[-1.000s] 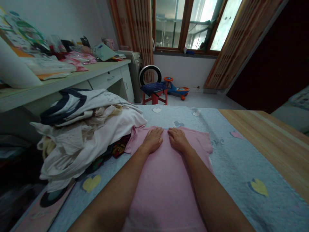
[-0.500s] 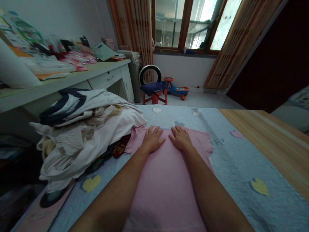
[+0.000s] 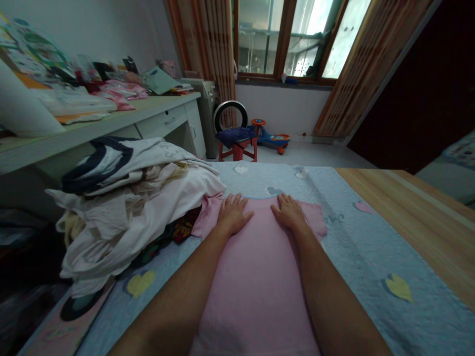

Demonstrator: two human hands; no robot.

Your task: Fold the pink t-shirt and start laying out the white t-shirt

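Note:
A pink short-sleeved T-shirt [image 3: 256,277] lies spread flat, its neckline at the far end and its lower part running toward me. My left hand [image 3: 233,216] rests palm down near its left shoulder, fingers stretched out. On the other side of the neckline, my right hand [image 3: 289,211] lies flat near the right shoulder, fingers extended. Neither hand grips the cloth. Both forearms cover parts of the shirt's sides. Beneath it is a light blue sheet [image 3: 356,257] with heart patterns.
To the left, a heap of clothes [image 3: 148,198] sits close to the shirt's left sleeve. A white desk [image 3: 159,109] loaded with items stands beyond it. Bare wooden boards [image 3: 419,207] show at right. Past the far edge are a red stool [image 3: 238,151] and a ride-on toy [image 3: 272,136].
My right hand has slid to the right across the shirt's top, widening the gap between my hands and showing more of the neckline. My left hand has barely moved.

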